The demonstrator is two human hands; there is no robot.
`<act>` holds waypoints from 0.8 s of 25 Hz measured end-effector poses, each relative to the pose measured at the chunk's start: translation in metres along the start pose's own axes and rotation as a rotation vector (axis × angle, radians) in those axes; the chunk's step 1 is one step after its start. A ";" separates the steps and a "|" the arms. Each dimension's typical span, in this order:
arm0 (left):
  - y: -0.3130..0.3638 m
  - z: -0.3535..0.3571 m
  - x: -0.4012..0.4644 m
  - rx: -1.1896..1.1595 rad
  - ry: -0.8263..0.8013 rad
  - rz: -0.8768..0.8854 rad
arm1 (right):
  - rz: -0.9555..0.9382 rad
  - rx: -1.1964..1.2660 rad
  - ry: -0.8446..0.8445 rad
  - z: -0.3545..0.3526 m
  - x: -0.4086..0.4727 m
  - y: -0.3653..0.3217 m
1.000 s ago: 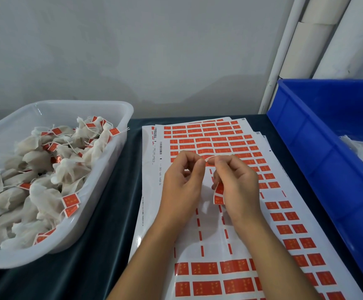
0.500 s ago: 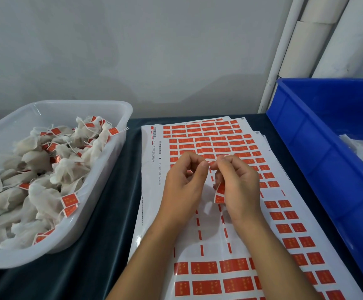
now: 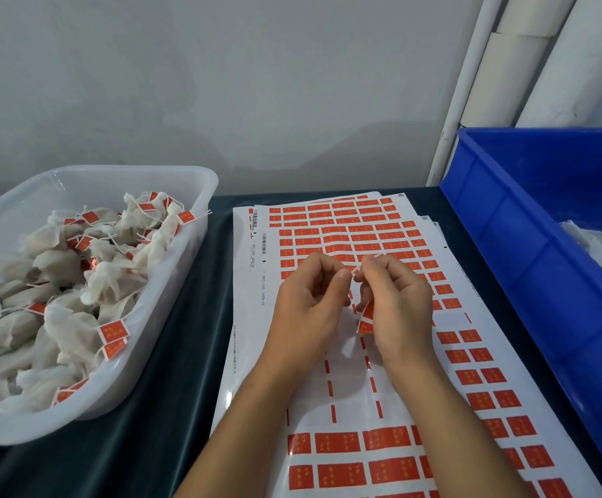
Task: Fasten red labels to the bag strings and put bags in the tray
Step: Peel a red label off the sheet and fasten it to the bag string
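Observation:
Over the sheets of red labels (image 3: pixel 342 224) my left hand (image 3: pixel 310 303) and my right hand (image 3: pixel 396 300) meet fingertip to fingertip. Between them they pinch a thin white string (image 3: pixel 357 269). A peeled red label (image 3: pixel 366 319) hangs from the lower fingers of my right hand. The bag on this string is hidden from me. The clear white tray (image 3: pixel 188 177) at the left holds several white bags (image 3: pixel 66 271) with red labels on their strings.
A blue bin (image 3: pixel 529 246) stands at the right with white bags (image 3: pixel 601 246) inside. Dark cloth (image 3: pixel 184 336) covers the table between tray and sheets. White pipes (image 3: pixel 472 84) rise at the back right against a grey wall.
Both hands have shifted slightly away from me over the sheets. The fingertips stay together on the string, and the red label still hangs under my right hand.

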State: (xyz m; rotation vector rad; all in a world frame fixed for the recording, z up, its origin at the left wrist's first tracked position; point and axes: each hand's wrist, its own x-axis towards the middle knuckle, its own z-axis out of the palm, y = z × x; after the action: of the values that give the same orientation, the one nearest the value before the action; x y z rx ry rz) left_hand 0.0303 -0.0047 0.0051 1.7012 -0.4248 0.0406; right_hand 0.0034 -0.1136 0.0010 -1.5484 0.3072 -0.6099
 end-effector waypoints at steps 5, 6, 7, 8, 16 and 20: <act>0.001 0.000 -0.001 -0.010 -0.019 -0.008 | 0.021 0.001 0.016 -0.002 0.001 0.001; 0.002 0.000 -0.001 -0.008 -0.020 -0.003 | 0.026 -0.002 0.019 -0.002 0.001 0.000; 0.002 0.000 -0.001 -0.007 -0.020 0.001 | 0.027 -0.004 0.021 -0.001 0.000 0.000; 0.002 0.000 -0.001 -0.007 -0.019 0.002 | 0.024 -0.006 0.023 -0.001 0.000 0.000; 0.001 -0.001 -0.001 -0.023 -0.016 -0.018 | -0.038 -0.020 0.048 0.000 -0.001 -0.004; 0.003 -0.001 -0.001 -0.062 -0.031 -0.006 | -0.046 0.004 0.013 -0.001 -0.002 -0.007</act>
State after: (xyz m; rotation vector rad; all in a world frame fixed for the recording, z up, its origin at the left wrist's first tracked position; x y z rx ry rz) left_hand 0.0283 -0.0038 0.0077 1.6437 -0.4394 -0.0035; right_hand -0.0001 -0.1130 0.0070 -1.5516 0.2804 -0.6563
